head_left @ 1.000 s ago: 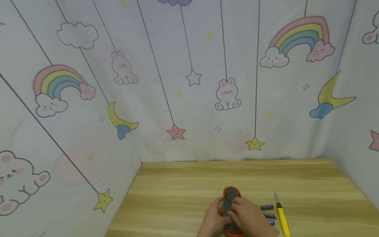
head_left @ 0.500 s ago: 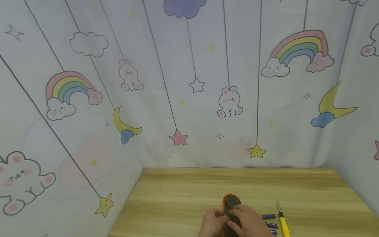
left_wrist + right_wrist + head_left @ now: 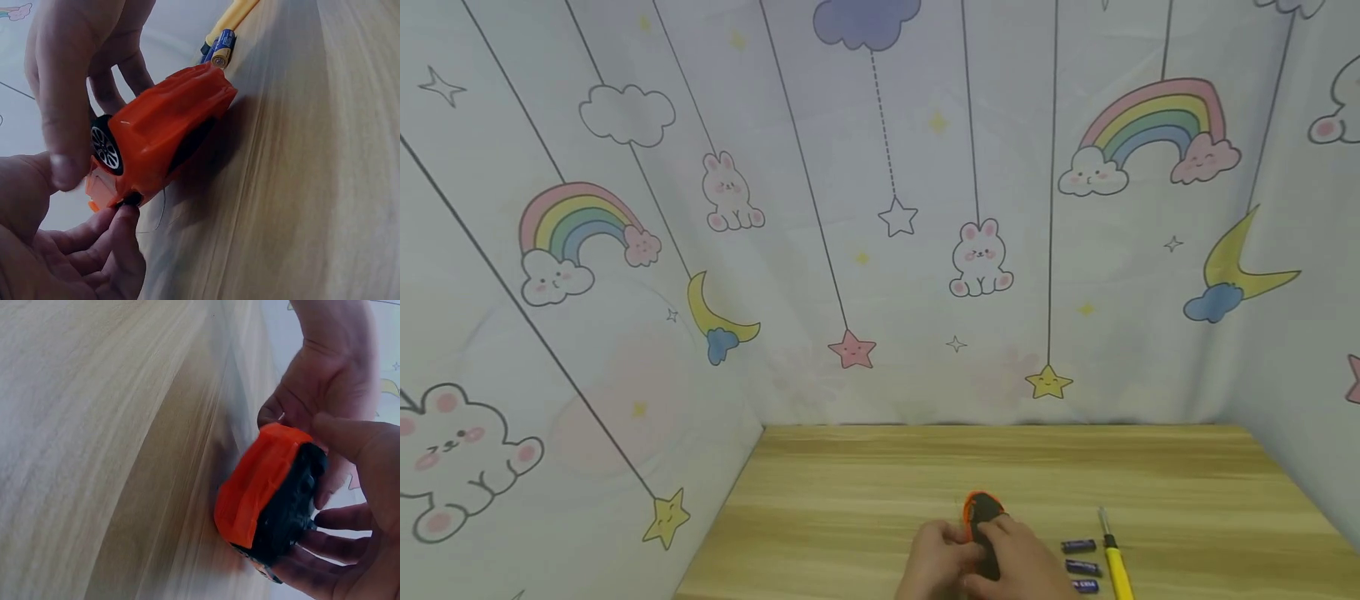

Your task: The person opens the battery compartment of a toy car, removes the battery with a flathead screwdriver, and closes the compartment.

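Observation:
An orange toy car [image 3: 984, 507] with a black underside [image 3: 290, 506] is tilted over the wooden table in the head view. My left hand [image 3: 931, 557] pinches its side; in the left wrist view those fingertips are by a dark spot near the silver-spoked wheel [image 3: 105, 148]. My right hand [image 3: 1026, 560] holds the car from the other side, its fingertips on the black underside in the right wrist view. A thin strand [image 3: 164, 209] hangs close to the car's orange shell. Both hands hide much of the underside in the head view.
Several purple-blue batteries [image 3: 1079, 547] lie to the right of the hands. Beside them is a yellow-handled screwdriver [image 3: 1116, 560], its tip pointing away. A white cloth wall [image 3: 880, 292] with printed rabbits, stars and rainbows closes off the table's back and sides.
The toy car, earlier with its underside facing up, has tipped in my hands. The left fingers have shifted along its edge. The head view has also tilted upward.

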Available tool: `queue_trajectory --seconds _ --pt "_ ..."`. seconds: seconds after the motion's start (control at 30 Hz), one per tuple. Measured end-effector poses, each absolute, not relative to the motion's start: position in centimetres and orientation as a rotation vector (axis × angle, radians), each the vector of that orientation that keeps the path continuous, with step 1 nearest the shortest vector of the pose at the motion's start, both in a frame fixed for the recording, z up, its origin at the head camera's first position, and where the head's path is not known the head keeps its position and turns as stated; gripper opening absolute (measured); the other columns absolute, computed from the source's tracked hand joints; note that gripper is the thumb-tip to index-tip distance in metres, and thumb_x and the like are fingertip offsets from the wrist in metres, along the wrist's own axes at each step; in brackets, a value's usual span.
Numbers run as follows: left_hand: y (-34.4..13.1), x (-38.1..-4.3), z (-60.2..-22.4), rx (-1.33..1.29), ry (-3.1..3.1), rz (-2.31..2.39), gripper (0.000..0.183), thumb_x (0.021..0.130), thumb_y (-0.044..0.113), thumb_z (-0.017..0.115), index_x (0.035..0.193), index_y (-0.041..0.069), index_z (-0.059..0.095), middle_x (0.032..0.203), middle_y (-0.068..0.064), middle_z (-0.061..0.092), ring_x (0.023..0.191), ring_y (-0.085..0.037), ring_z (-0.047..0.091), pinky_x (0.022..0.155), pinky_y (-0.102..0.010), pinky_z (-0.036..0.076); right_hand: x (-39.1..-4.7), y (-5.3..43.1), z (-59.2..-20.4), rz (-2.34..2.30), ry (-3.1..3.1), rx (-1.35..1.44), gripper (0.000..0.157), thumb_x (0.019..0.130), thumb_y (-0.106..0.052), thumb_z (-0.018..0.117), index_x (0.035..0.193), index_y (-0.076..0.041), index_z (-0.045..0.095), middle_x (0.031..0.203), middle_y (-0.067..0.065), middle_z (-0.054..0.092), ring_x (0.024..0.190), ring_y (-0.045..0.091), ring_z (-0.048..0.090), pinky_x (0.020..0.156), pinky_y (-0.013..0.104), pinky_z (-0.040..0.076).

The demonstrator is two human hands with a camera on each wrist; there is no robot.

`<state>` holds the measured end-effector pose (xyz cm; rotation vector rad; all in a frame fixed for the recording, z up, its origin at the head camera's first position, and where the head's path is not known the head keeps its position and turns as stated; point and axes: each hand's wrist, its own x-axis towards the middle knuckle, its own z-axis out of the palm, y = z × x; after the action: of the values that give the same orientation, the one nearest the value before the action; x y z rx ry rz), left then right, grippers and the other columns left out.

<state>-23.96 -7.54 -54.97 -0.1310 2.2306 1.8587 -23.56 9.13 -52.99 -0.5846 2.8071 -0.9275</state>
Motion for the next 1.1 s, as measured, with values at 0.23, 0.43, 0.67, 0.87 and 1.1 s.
queue_trajectory --seconds 0.23,0.43,0.67,0.87,1.1 --pt "-7.4 -23.8 -55.0 -0.056 2.33 1.818 0.032 0.084 0.02 0.083 0.099 0.003 0.062 0.083 -0.006 0.067 0.07 -0.015 0.067 0.062 -0.03 0.057 -23.8 8.5 -53.4 -0.865 2.866 -0.482 0.07 0.076 -0.045 0.085 0.126 0.0 0.065 0.12 0.011 0.062 0.106 0.032 0.061 0.086 0.055 0.055" --pt "-7.5 -23.7 -55.1 -0.02 2.44 1.754 0.037 0.087 0.036 0.081 0.103 0.006 0.066 0.092 -0.001 0.067 0.084 -0.015 0.063 0.07 -0.034 0.055 -23.7 8.5 -53.2 -0.873 2.894 -0.388 0.064 0.074 -0.037 0.085 0.123 0.001 0.066 0.115 0.014 0.064 0.103 0.033 0.064 0.087 0.056 0.055" --pt "-7.7 -23.8 -55.2 -0.021 2.532 1.729 0.04 0.093 0.04 0.073 0.11 0.004 0.067 0.098 -0.002 0.067 0.087 -0.016 0.062 0.071 -0.037 0.054 -23.7 8.4 -52.6 -0.895 2.928 -0.299 0.059 0.074 -0.037 0.081 0.118 -0.001 0.067 0.097 0.008 0.061 0.075 0.02 0.057 0.063 0.04 0.053" --pt "-7.8 -23.7 -55.4 -0.121 2.493 1.732 0.043 0.097 0.043 0.067 0.115 0.005 0.064 0.095 -0.003 0.066 0.074 -0.016 0.062 0.06 -0.033 0.052 -24.3 8.8 -52.1 -0.948 2.849 -0.144 0.066 0.075 -0.029 0.078 0.128 0.005 0.062 0.099 0.008 0.066 0.08 0.019 0.06 0.073 0.042 0.056" --pt "-7.8 -23.5 -55.6 -0.217 2.285 1.82 0.03 0.102 0.033 0.059 0.117 0.007 0.063 0.096 -0.005 0.062 0.072 -0.017 0.061 0.054 -0.027 0.052 -24.3 9.5 -51.5 -1.025 2.819 -0.109 0.072 0.076 -0.021 0.074 0.138 0.008 0.054 0.091 0.008 0.068 0.073 0.02 0.061 0.064 0.039 0.055"
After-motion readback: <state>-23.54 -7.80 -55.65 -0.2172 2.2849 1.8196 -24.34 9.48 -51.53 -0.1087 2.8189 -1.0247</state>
